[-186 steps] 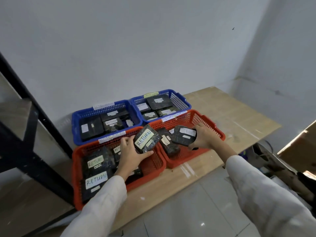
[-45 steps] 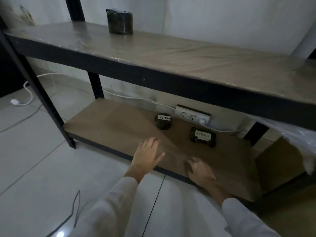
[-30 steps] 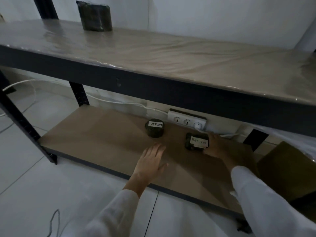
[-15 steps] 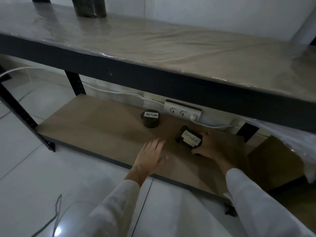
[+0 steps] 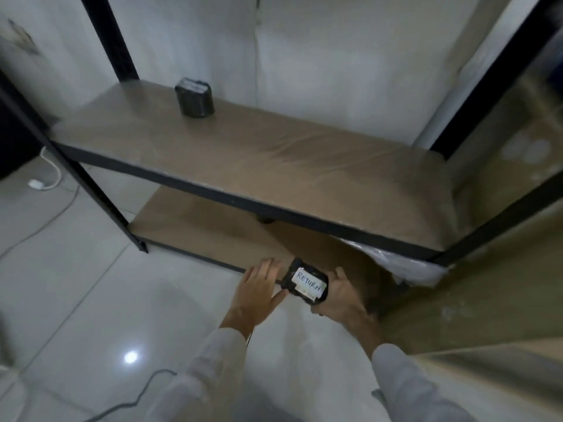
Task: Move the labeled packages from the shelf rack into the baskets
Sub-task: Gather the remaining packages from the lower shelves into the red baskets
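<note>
Package (image 5: 305,283) now lifted, inside right grip (image 5: 338,296).

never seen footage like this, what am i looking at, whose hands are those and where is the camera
There is no machine here. A person works with bare hands, and the single picture comes from a wide-angle camera worn on the head. It looks forward and down, so both arms reach in from the bottom edge.

The right hand grips a dark package with a white label that reads RETURN, at the front edge of the bottom shelf of a black metal rack. The left hand is open beside it, with its thumb close to the package. I cannot tell whether it touches.

On the middle shelf a second package stands upright near the back; its label does not show. A cable lies on the tiled floor.
</note>
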